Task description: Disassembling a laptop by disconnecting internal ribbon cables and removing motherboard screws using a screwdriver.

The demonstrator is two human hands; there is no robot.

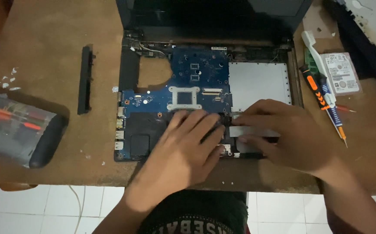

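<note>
An opened laptop base lies on the brown table, its blue motherboard exposed and a bare silver metal bay on the right. My left hand rests flat on the lower middle of the board, fingers spread and pressing down. My right hand sits at the lower right of the base. Its fingers pinch a flat silver strip-shaped part against the chassis. The area beneath both palms is hidden.
A long black plastic strip lies left of the laptop. A clear screwdriver case sits at the far left edge. To the right are a white brush, an orange-black screwdriver, a hard drive and a green memory stick.
</note>
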